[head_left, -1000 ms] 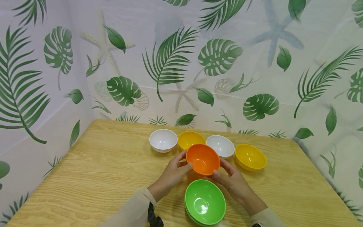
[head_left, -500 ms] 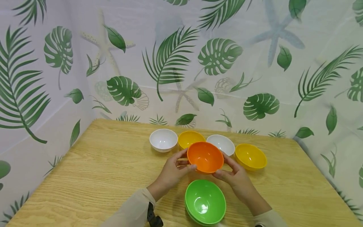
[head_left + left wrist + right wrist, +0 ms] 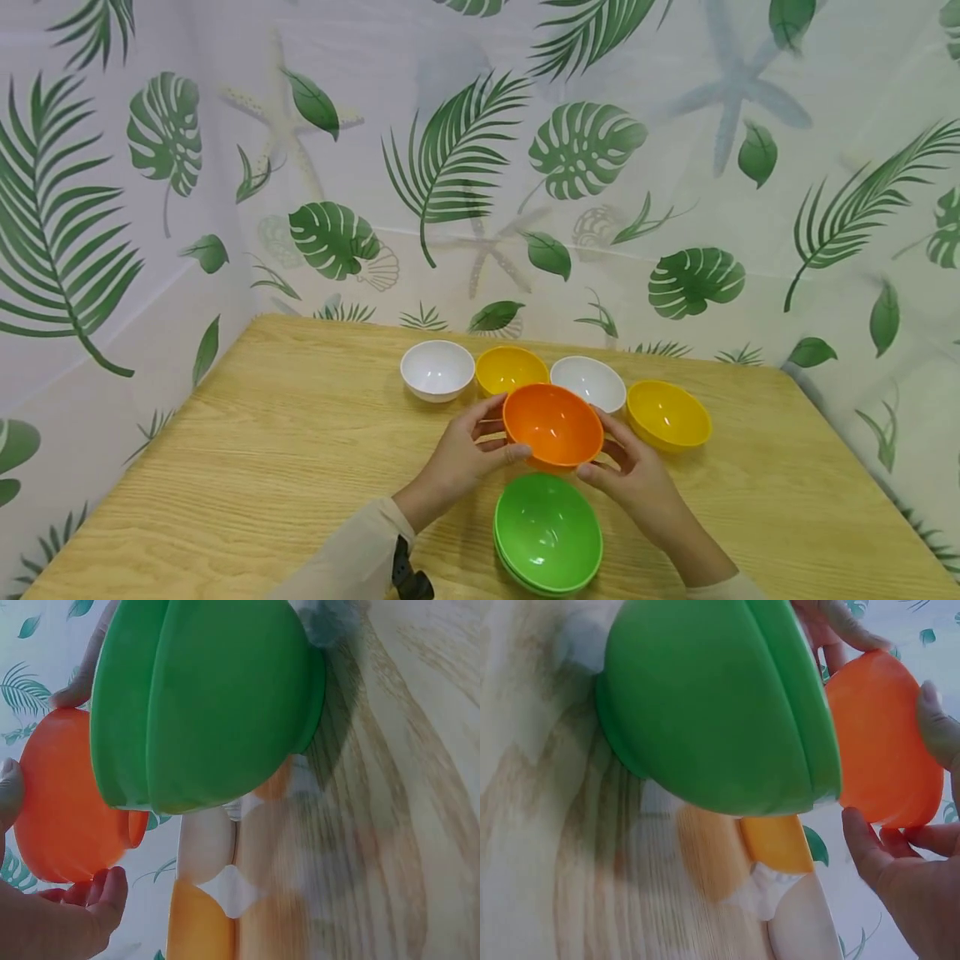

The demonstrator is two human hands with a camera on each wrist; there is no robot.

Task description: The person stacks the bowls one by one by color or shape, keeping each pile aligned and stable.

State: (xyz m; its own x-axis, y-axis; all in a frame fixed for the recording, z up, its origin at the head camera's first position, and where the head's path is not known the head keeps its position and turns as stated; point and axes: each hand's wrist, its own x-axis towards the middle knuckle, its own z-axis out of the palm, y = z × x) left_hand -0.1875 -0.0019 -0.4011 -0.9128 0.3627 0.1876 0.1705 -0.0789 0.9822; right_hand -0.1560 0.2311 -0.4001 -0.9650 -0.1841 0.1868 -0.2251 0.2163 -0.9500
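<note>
An orange bowl (image 3: 553, 425) is held up off the table between both hands, its inside facing up toward the head camera. My left hand (image 3: 459, 454) grips its left side, thumb near the rim and fingers around the outer wall. On the opposite side my right hand (image 3: 637, 479) holds the bowl the same way. Just below and nearer to me stands a stack of nested green bowls (image 3: 549, 533). In the left wrist view the orange bowl (image 3: 71, 799) is seen behind the green stack (image 3: 217, 705), apart from the table.
Along the back of the wooden table (image 3: 315, 433) stand a white bowl (image 3: 437, 371), a yellow bowl (image 3: 512, 369), another white bowl (image 3: 588, 383) and a second yellow bowl (image 3: 669, 415). A leaf-patterned cloth (image 3: 480, 167) hangs behind the table and along its left side.
Both hands first raise the orange bowl slightly and carry it to the right, then lower it slightly toward the green stack. The other bowls stay in place.
</note>
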